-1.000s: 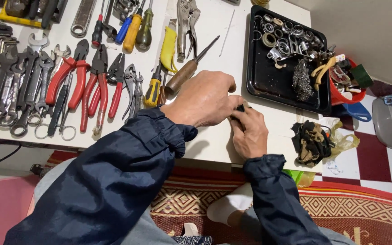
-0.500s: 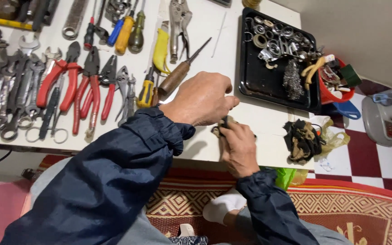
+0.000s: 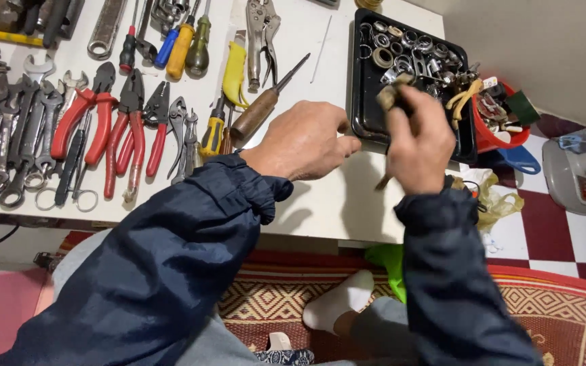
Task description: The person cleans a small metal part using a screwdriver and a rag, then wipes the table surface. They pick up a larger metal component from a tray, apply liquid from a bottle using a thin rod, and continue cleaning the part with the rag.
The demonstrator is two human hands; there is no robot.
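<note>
My right hand (image 3: 420,142) is lifted above the front edge of the black tray (image 3: 366,118) and is closed around a small tan rag (image 3: 388,95). One end of the rag sticks out above my fist and a strip hangs below it. Whether anything is wrapped inside is hidden. My left hand (image 3: 304,139) rests low over the white table (image 3: 334,200), fingers loosely curled and holding nothing, just in front of a wooden-handled screwdriver (image 3: 258,110).
Red-handled pliers (image 3: 96,125), wrenches (image 3: 8,129), screwdrivers (image 3: 188,41) and locking pliers (image 3: 263,34) lie in rows on the left. The tray holds several metal rings (image 3: 415,44). A red bowl (image 3: 491,139) of odds and a grey appliance (image 3: 574,173) stand on the right.
My right hand has risen from the table's front edge, up and right to over the tray, taking the rag with it. My left hand has let go and stayed in place.
</note>
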